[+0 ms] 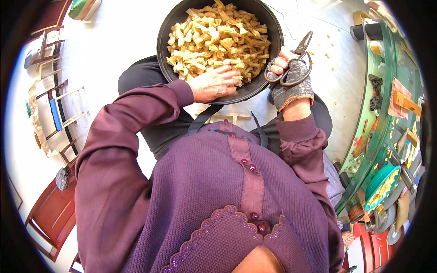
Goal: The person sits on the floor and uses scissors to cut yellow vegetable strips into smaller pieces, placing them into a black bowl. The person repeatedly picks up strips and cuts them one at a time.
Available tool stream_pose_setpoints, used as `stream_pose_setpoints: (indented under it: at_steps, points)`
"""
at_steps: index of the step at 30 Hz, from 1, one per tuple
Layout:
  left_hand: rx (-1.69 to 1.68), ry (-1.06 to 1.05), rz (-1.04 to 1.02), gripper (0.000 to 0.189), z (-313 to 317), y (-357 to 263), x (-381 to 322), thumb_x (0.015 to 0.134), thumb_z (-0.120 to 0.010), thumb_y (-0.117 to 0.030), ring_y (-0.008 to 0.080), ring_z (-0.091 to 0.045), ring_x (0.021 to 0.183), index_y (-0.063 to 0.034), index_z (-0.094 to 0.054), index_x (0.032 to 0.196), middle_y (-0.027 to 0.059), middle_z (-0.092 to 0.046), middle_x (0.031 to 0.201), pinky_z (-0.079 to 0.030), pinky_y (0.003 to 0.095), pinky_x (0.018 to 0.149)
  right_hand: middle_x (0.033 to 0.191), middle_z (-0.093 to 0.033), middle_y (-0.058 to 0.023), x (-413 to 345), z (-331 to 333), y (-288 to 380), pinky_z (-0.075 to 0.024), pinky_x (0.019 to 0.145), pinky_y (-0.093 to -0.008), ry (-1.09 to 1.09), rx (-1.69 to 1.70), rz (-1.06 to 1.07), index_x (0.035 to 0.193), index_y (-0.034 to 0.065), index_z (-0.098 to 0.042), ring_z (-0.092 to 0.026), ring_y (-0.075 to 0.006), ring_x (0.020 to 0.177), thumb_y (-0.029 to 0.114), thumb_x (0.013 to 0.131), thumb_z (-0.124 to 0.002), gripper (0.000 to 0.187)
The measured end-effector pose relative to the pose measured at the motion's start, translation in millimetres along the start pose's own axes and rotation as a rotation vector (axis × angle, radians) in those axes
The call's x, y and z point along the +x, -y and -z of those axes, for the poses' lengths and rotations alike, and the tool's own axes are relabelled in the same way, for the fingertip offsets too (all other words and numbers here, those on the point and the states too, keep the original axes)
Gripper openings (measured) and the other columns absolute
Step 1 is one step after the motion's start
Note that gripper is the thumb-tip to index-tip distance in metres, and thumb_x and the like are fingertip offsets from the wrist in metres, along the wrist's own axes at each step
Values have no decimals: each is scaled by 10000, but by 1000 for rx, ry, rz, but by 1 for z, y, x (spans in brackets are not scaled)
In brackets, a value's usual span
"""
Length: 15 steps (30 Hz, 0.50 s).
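Observation:
A round black pan (163, 44) rests at my knees, heaped with knotted, pale yellow-brown pieces (218, 41) that look like dried food. My bare left hand (215, 83) lies on the near edge of the heap, its fingertips blurred among the pieces; whether it grips one I cannot tell. In my right hand (285, 70), which wears a grey fingerless knit glove (295, 87), is a pair of dark metal scissors (303, 44). Their handles loop around the hand, and the blades point up and away, to the right of the pan's rim.
Small yellow scraps (326, 55) dot the pale floor at right. A green glass-topped table (367, 150) stands along the right side, bearing a teal basin (382, 187) of yellow pieces and other clutter. Chairs and a metal rack (73, 105) stand at far left.

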<state>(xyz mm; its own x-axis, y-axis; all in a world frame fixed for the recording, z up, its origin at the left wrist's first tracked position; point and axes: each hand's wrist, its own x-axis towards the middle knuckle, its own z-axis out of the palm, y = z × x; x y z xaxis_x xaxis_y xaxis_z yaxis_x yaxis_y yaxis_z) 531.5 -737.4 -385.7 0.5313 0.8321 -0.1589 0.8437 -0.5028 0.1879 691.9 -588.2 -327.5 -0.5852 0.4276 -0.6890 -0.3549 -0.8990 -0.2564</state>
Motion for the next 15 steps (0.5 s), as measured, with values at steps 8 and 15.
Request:
stream_pose_setpoints:
  at_steps: [8,15]
  points:
    - [269,167,-146,251,-74,12,17,766,-487,-255,257,-320,1253,-197,-628,965,32,-463,1234,-209,443,1062,556,-332,52,6,2,-5,-277,421,-221,-32,-41,-49,700,142,-382,-328,-89,459,135,891,-500,224]
    - [336,165,-37,260,-56,22,28,744,-514,-267,247,-317,1227,-255,-617,983,20,-434,1230,-252,440,1005,549,-350,34,7,3,-3,-299,430,-243,-28,-26,-31,704,145,-370,-372,-102,456,106,841,-570,246]
